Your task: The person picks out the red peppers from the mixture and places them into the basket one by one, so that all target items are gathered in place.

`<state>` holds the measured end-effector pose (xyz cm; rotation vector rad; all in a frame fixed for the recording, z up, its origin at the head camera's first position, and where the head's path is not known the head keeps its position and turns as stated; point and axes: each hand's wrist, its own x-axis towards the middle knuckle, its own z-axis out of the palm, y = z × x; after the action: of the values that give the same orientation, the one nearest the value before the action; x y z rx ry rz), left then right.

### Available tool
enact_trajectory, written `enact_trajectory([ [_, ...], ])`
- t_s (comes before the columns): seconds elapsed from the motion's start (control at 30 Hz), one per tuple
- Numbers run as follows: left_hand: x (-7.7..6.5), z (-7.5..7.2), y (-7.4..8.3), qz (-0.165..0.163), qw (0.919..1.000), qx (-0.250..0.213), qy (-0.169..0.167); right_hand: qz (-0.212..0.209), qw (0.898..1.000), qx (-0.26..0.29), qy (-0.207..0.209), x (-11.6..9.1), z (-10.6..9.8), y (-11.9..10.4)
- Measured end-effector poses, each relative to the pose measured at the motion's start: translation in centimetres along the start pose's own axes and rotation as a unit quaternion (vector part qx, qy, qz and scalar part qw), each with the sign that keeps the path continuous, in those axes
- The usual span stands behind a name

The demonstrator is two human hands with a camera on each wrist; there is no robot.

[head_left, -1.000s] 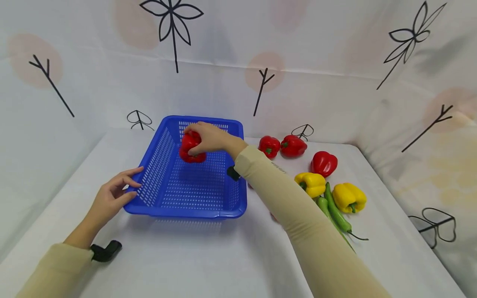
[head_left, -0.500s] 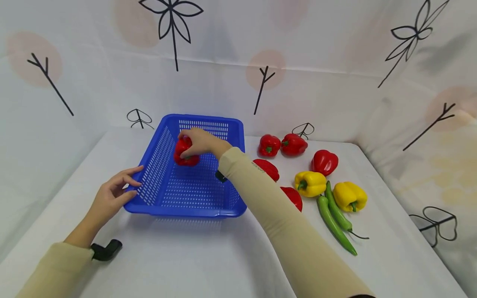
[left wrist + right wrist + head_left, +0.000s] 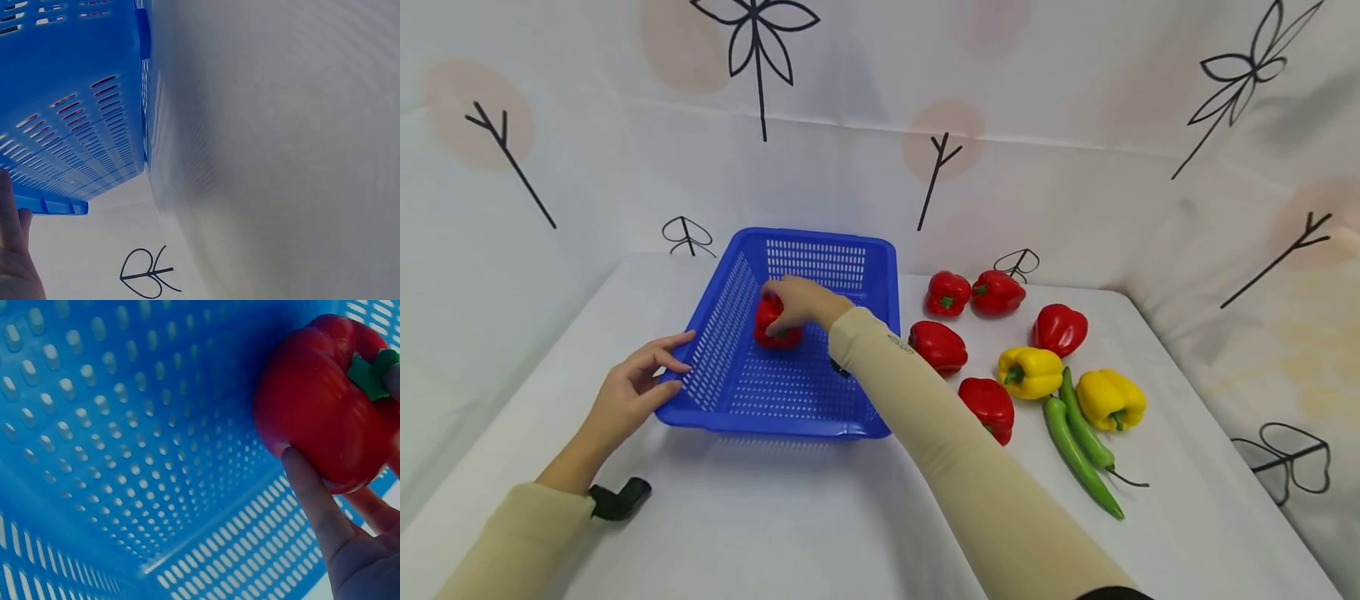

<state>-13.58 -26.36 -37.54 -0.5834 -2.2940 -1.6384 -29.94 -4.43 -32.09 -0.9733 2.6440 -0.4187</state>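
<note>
A red bell pepper with a green stem is inside the blue plastic basket, near its left middle. My right hand grips the pepper from above. In the right wrist view, the fingers spread around the pepper, which sits close to the slotted wall. My left hand holds the basket's left rim near the front corner. The left wrist view shows this hand at its edge, beside the basket's outer wall.
Right of the basket lie several red bell peppers, two yellow bell peppers and two long green chili peppers. A white cloth covers the table. Patterned fabric hangs behind and along the sides.
My right hand has lowered the red bell pepper deeper into the basket, slightly toward the front. The right sleeve moved left, uncovering more peppers. My left hand stays at the rim.
</note>
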Motion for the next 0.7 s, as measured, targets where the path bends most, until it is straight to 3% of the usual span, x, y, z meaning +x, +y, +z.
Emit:
enact_trajectory([
  [0.37, 0.03, 0.04, -0.07, -0.002, 1.0, 0.003, 0.0, -0.006, 0.999, 0.026, -0.031, 0.21, -0.03, 0.61],
  [0.7, 0.04, 0.04, -0.02, -0.003, 1.0, 0.005, 0.002, -0.02, 0.998, -0.005, 0.057, 0.64, 0.1, 0.32],
])
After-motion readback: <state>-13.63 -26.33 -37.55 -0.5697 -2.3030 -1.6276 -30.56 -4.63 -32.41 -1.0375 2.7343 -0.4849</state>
